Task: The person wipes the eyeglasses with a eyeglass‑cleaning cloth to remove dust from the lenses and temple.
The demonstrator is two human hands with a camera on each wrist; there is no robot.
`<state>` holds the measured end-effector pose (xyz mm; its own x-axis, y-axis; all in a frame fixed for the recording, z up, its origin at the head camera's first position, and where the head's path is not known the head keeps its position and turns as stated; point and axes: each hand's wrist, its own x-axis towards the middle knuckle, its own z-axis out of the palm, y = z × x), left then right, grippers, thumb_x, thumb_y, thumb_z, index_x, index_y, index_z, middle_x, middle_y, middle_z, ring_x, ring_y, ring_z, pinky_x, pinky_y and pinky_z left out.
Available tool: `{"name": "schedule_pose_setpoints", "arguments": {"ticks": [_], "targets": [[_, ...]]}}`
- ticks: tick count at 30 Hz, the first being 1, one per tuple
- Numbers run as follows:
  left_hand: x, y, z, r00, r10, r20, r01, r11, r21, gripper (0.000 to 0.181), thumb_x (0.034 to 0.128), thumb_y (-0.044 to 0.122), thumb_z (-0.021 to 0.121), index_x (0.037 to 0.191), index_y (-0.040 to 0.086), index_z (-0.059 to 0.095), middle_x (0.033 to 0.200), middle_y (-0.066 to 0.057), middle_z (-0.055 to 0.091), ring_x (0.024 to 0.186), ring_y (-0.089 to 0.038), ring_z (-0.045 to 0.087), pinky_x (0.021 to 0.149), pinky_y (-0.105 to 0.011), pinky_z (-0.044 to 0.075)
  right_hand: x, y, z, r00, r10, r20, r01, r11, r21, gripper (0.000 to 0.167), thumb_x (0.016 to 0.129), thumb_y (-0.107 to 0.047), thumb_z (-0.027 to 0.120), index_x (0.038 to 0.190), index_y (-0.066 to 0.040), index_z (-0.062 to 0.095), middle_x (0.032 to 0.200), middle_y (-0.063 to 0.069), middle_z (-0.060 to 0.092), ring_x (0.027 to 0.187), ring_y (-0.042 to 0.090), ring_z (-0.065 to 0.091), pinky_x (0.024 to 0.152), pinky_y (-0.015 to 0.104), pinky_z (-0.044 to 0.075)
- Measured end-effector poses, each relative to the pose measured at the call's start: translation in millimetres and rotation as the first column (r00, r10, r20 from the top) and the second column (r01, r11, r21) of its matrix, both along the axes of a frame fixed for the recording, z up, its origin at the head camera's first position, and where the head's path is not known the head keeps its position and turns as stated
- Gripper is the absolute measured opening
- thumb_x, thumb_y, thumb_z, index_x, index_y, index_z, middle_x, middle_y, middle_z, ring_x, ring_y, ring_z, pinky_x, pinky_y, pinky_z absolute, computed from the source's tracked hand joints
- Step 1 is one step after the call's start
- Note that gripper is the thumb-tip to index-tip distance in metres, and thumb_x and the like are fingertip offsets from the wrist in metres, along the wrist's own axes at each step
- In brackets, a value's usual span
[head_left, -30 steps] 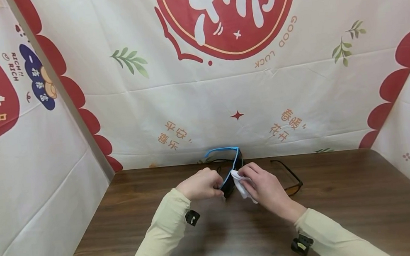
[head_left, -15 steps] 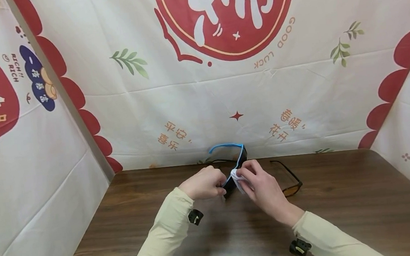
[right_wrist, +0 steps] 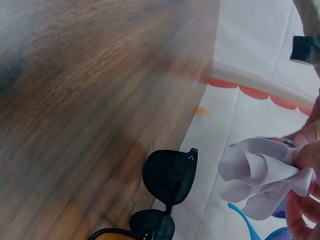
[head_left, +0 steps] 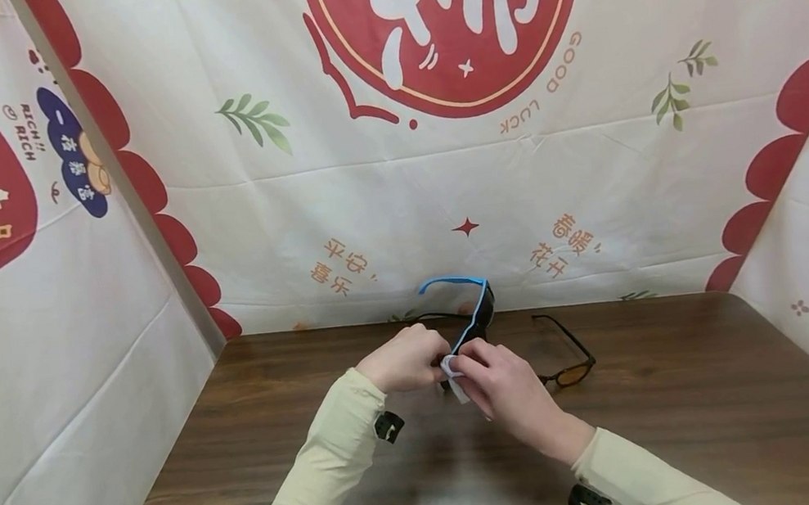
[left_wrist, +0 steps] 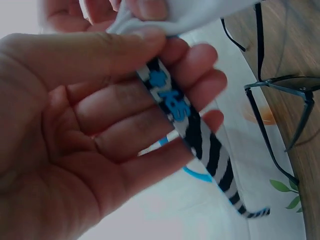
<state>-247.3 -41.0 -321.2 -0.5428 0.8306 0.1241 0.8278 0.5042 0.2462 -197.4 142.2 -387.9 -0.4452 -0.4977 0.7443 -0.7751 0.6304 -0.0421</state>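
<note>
My left hand (head_left: pixel 403 360) holds blue-rimmed sunglasses (head_left: pixel 483 314) with dark lenses, raised above the table's far side. In the left wrist view, its thumb and fingers pinch one temple arm (left_wrist: pixel 202 137), striped black and white with blue lettering. My right hand (head_left: pixel 515 393) pinches a white cloth (head_left: pixel 452 367) close against my left fingertips, where it covers the near end of the sunglasses. In the right wrist view the cloth (right_wrist: pixel 260 175) hangs in loose folds, and part of the blue frame shows below it.
Amber-lensed glasses (head_left: pixel 574 373) lie on the wooden table (head_left: pixel 685 387) right of my hands. Black sunglasses (right_wrist: pixel 170 175) also rest on the table, mostly hidden behind my left hand in the head view. Printed white cloth walls (head_left: pixel 283 224) enclose the back and sides.
The sunglasses have shifted right and slightly upward. My right hand has moved left and down along them, bringing the cloth from the middle of the frame to my left fingertips.
</note>
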Motion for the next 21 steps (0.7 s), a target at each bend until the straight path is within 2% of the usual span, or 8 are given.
{"name": "schedule_pose_setpoints", "arguments": {"ticks": [6,10,14,17,21], "targets": [[2.3,-3.6,-0.7,0.996,0.006,0.088,-0.007,1.0,0.002,0.013,0.085,0.004,0.07,0.074,0.01,0.066,0.057,0.009,0.05,0.051,-0.005,0.041,0.051,-0.019,0.034,1.4,5,-3.1,0.998,-0.051,-0.035,0.053,0.998,0.04,0.024,0.078,-0.011,0.079,0.098,-0.013,0.066,0.093,0.003,0.059,0.076,0.018,0.056,0.064,0.033,0.044],[3.6,-4.8,1.9,0.995,0.0,0.096,0.001,1.0,-0.005,0.014,0.0857,0.006,0.071,0.074,0.01,0.064,0.057,0.009,0.049,0.051,-0.005,0.04,0.051,-0.02,0.033,-0.7,13,-2.9,0.993,-0.116,0.005,0.116,0.993,0.028,0.023,0.076,-0.011,0.081,0.093,-0.013,0.065,0.093,0.003,0.059,0.077,0.017,0.057,0.066,0.035,0.045],[5.9,-4.6,4.2,0.994,-0.015,0.106,0.017,1.0,-0.02,0.016,0.0856,0.006,0.071,0.072,0.01,0.062,0.055,0.009,0.042,0.05,-0.005,0.035,0.05,-0.019,0.029,-3.5,20,0.7,0.986,-0.168,0.019,0.168,0.985,-0.022,0.025,0.074,-0.007,0.081,0.094,-0.01,0.065,0.094,0.004,0.059,0.079,0.019,0.059,0.067,0.037,0.046],[7.8,-3.6,4.7,0.993,-0.025,0.112,0.028,0.999,-0.028,0.017,0.0848,0.005,0.071,0.071,0.01,0.061,0.053,0.01,0.04,0.049,-0.004,0.034,0.049,-0.019,0.028,-5.3,21,5.6,0.985,-0.174,0.002,0.173,0.983,-0.055,0.025,0.076,-0.005,0.079,0.097,-0.008,0.064,0.094,0.005,0.059,0.079,0.02,0.06,0.066,0.038,0.047],[9.6,-1.7,4.6,0.994,-0.027,0.109,0.03,0.999,-0.025,0.016,0.0845,0.004,0.071,0.071,0.01,0.063,0.051,0.011,0.044,0.047,-0.003,0.037,0.048,-0.017,0.03,-5.5,18,12.0,0.989,-0.143,-0.023,0.141,0.987,-0.078,0.026,0.078,-0.005,0.077,0.1,-0.006,0.063,0.093,0.005,0.059,0.078,0.019,0.06,0.064,0.038,0.047]]}}
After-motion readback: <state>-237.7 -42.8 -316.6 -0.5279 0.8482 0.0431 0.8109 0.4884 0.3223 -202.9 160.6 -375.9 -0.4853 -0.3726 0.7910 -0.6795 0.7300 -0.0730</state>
